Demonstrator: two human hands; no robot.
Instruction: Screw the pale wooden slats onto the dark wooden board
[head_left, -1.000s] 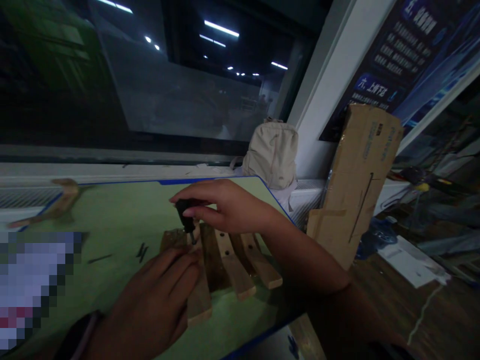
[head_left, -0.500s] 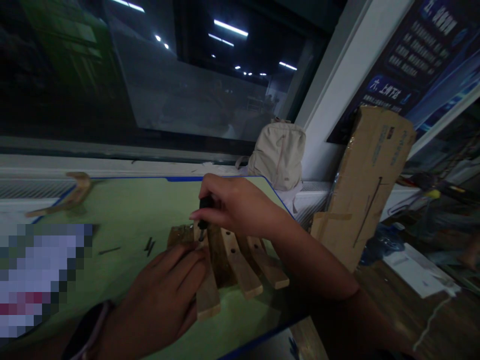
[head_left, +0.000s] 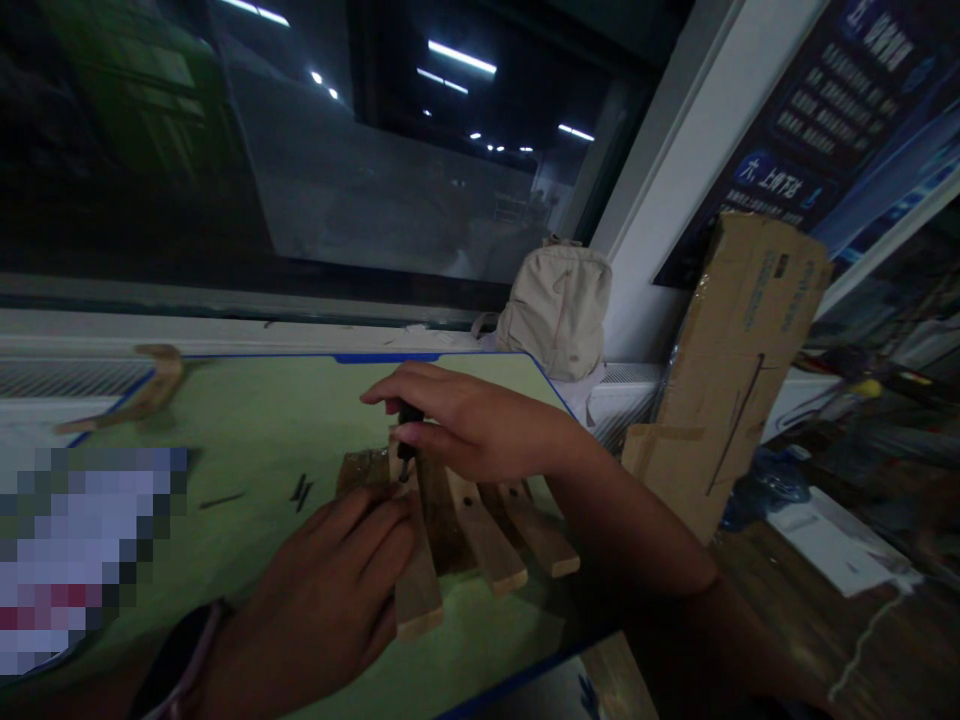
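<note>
My right hand [head_left: 484, 420] grips a small screwdriver [head_left: 407, 440] by its black handle, thumb on the near side and index finger reaching forward. The shaft points down at the leftmost wooden leg [head_left: 420, 598]. My left hand [head_left: 330, 575] is closed over that leg's left side, its fingertips close to the screwdriver tip. Two more wooden legs, a middle one [head_left: 491, 550] and a right one [head_left: 551, 545], lie alongside; dark holes show in them. Under the legs is a brown, shiny-looking board [head_left: 442, 530]. Whether a screw sits under the tip is hidden.
Several dark screws [head_left: 302, 492] and a thin dark piece [head_left: 223, 500] lie left on the green tabletop [head_left: 255, 420]. A curved wooden part [head_left: 154, 390] rests at its left corner. Behind stand a beige backpack [head_left: 559, 305] and, rightward, a cardboard box [head_left: 742, 370].
My right hand has shifted slightly down around the screwdriver, and its index finger has stretched out forward and left. My left hand stays on the wooden leg.
</note>
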